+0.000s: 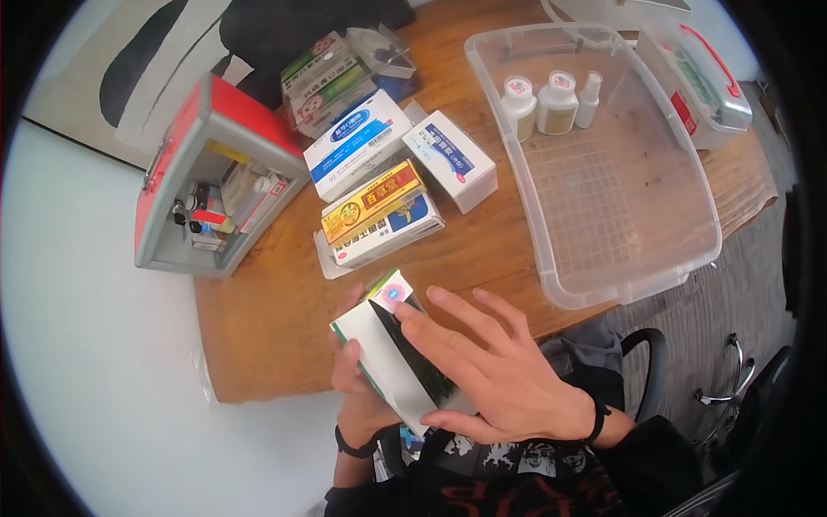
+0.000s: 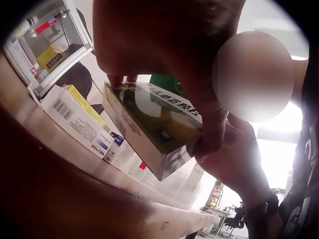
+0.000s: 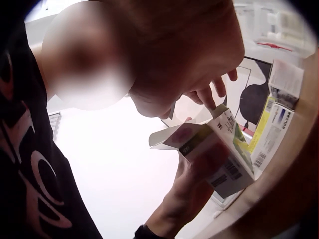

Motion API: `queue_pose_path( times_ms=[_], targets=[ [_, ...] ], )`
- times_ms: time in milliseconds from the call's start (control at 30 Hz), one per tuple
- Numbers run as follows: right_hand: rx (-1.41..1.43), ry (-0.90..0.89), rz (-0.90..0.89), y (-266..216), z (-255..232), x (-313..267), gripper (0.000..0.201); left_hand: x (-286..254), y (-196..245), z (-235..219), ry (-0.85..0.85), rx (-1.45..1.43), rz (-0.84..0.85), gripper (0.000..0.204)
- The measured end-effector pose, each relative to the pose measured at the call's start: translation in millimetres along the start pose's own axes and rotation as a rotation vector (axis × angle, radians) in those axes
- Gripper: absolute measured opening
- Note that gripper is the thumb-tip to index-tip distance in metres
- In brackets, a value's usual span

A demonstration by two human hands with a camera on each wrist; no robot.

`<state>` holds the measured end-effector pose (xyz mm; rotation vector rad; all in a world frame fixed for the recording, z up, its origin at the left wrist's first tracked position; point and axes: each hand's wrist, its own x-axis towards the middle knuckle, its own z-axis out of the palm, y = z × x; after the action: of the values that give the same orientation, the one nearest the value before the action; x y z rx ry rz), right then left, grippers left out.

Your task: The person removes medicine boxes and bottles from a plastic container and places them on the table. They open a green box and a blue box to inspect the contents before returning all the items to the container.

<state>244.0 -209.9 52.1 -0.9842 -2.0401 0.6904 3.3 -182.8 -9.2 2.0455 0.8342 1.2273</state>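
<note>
My left hand [image 1: 366, 407] grips a green and white medicine box [image 1: 376, 346] from its left side, thumb and fingers on opposite faces. The box is held tilted in front of the body, near the table's front edge. In the right wrist view, pale end flaps [image 3: 167, 137] stand folded out from the box. My right hand [image 1: 495, 379] lies across the box's top end with long, mostly straight fingers. Its fingertips touch near the round pink mark, and its thumb is at the lower edge. In the left wrist view the box's green printed face [image 2: 154, 112] shows.
Several medicine boxes lie ahead, including a yellow box [image 1: 375, 205] and a blue-white box [image 1: 357, 142]. A red and grey first-aid case [image 1: 250, 116] stands left. On the right sits a clear plastic bin [image 1: 594, 202] with white bottles [image 1: 557, 103]; behind it is a red-handled box [image 1: 698, 86].
</note>
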Motion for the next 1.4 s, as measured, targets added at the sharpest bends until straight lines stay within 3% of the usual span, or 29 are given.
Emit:
queue_pose_path(
  times_ms=[133, 200, 233, 267, 400, 600, 833, 933, 1033, 1100, 1133, 1200, 1267, 1400],
  targets=[
    [-0.024, 0.046, 0.022, 1, -6, 7, 0.078, -5, 14, -3, -0.122, 0.009, -0.256, 0.103],
    [0.036, 0.036, 0.014, 7, -6, 14, 0.076, -4, 16, -2, -0.123, 0.119, -0.195, 0.103],
    [0.066, 0.03, 0.007, 10, -5, 16, 0.075, 2, 11, 0, -0.098, 0.148, -0.079, 0.105],
    [0.109, 0.105, 0.01, 6, -8, 15, 0.066, 7, 6, 2, -0.072, 0.178, 0.038, 0.107],
    [0.065, 0.425, 0.115, -3, 1, -12, 0.037, 6, 1, 0, 0.041, 0.213, 0.059, 0.118],
    [-0.05, 0.363, 0.283, -10, 8, -16, 0.037, 4, 6, -3, 0.027, 0.429, 0.029, 0.113],
    [0.015, 0.324, 0.382, -6, 8, -16, 0.034, 12, 16, -3, 0.033, 0.597, 0.168, 0.11],
    [0.033, 0.318, 0.39, -3, 8, -12, 0.031, 16, 17, -1, 0.038, 0.621, 0.187, 0.108],
    [0.069, 0.339, 0.373, 0, 8, -8, 0.027, 12, 18, 2, 0.063, 0.507, 0.029, 0.107],
    [0.066, 0.349, 0.371, 1, 10, -6, 0.026, 12, 16, 1, 0.069, 0.505, 0.039, 0.106],
    [0.066, 0.353, 0.37, 1, 12, -5, 0.026, 15, 12, 0, 0.063, 0.561, 0.131, 0.105],
    [0.041, 0.378, 0.376, 1, 15, -3, 0.025, 20, 10, -3, 0.034, 0.621, 0.212, 0.103],
    [0.058, 0.386, 0.392, 2, 18, -1, 0.025, 26, 17, -9, -0.01, 0.632, 0.191, 0.099],
    [0.134, 0.411, 0.408, 8, 30, 3, 0.025, 57, 45, -27, -0.322, 0.859, 0.131, 0.094]
  ],
)
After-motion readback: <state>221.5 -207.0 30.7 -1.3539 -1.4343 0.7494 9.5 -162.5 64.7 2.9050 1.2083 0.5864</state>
